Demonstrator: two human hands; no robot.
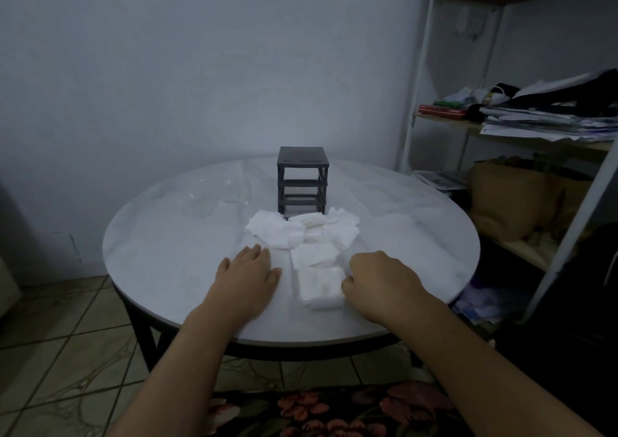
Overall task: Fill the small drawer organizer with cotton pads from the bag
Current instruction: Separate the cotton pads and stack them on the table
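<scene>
A round pale table fills the middle of the view, and a shelf rack with piled papers stands at its right. Square white cotton pads lie in a loose heap on the table, touching the foot of the dark drawer organizer, which stands upright behind them. The left hand lies flat on the table, fingers straight and together, just left of the pads. The right hand is curled against the right edge of the nearest stack of pads. Its fingertips are hidden, so I cannot tell whether it grips the stack.
</scene>
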